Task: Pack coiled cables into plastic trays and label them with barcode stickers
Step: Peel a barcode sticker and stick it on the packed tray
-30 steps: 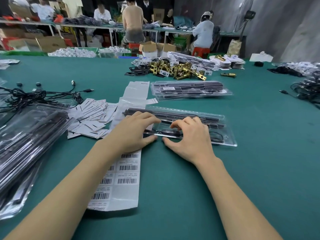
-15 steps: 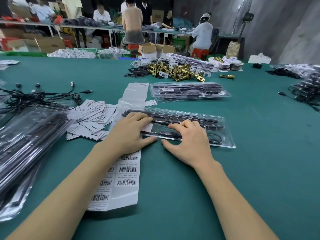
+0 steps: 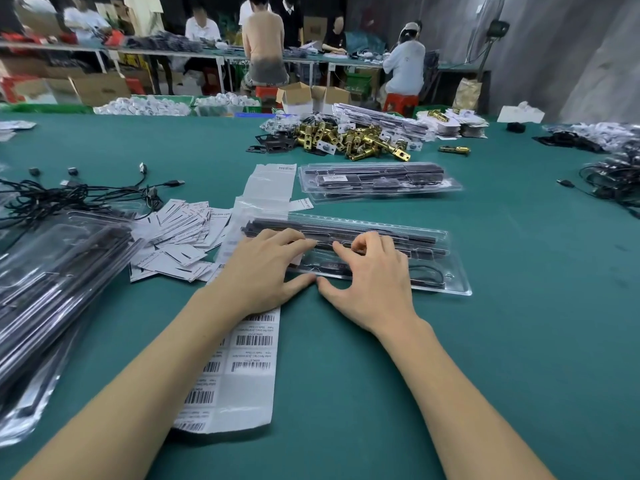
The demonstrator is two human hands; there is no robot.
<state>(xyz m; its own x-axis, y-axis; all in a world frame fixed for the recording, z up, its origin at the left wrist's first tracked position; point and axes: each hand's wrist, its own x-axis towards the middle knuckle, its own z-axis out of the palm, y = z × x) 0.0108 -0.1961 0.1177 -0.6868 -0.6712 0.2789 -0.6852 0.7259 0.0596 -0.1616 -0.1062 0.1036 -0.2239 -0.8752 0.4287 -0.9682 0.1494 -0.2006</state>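
Note:
A clear plastic tray (image 3: pixel 446 271) with black bars and a coiled black cable inside lies on the green table in front of me. My left hand (image 3: pixel 259 271) rests on its left end, with straight fingers pressing the top and the thumb at the near edge. My right hand (image 3: pixel 374 275) is beside it, fingers curled onto the lid and thumb against the tray's near edge. Under my left wrist lies a sheet of barcode stickers (image 3: pixel 249 358). A second packed tray (image 3: pixel 377 183) with a barcode sticker on it sits further back.
A stack of packed trays (image 3: pixel 52 289) fills the left edge. Loose black cables (image 3: pixel 69 199) and a pile of white cards (image 3: pixel 180 237) lie at the left. Brass hardware (image 3: pixel 353 140) is heaped behind, and more cables (image 3: pixel 616 181) lie at the right. People work at far tables.
My left fingers have slid a little to the right along the tray top. My right hand stays in nearly the same spot on the lid.

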